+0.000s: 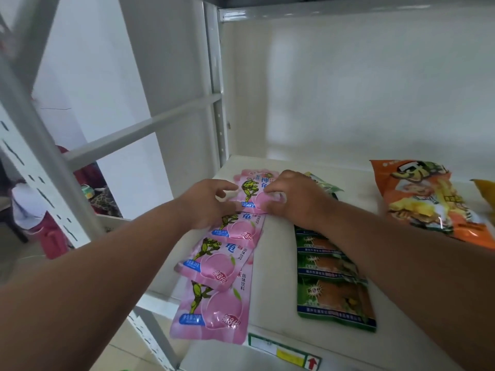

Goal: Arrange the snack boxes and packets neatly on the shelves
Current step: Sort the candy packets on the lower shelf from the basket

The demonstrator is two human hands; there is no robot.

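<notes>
Both the left hand (211,203) and right hand (289,199) are pinching the rearmost pink packet (253,192); the frontmost pink packet (213,311) is overhanging the shelf's (270,263) front-left edge (likely slipping off if nudged)

hands: left (211,203), right (290,199) pinch rearmost pink packet (253,192) | shelf (276,277) | green packets (334,293) beside

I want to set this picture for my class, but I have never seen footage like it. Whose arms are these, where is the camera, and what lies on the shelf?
No machine here: a person wears the camera on the head, so it looks down at their own arms. Both hands hold the top pink packet of an overlapping row: the left hand at its left edge, the right hand at its right. On the white shelf also lie a row of green packets and an orange snack bag.
</notes>
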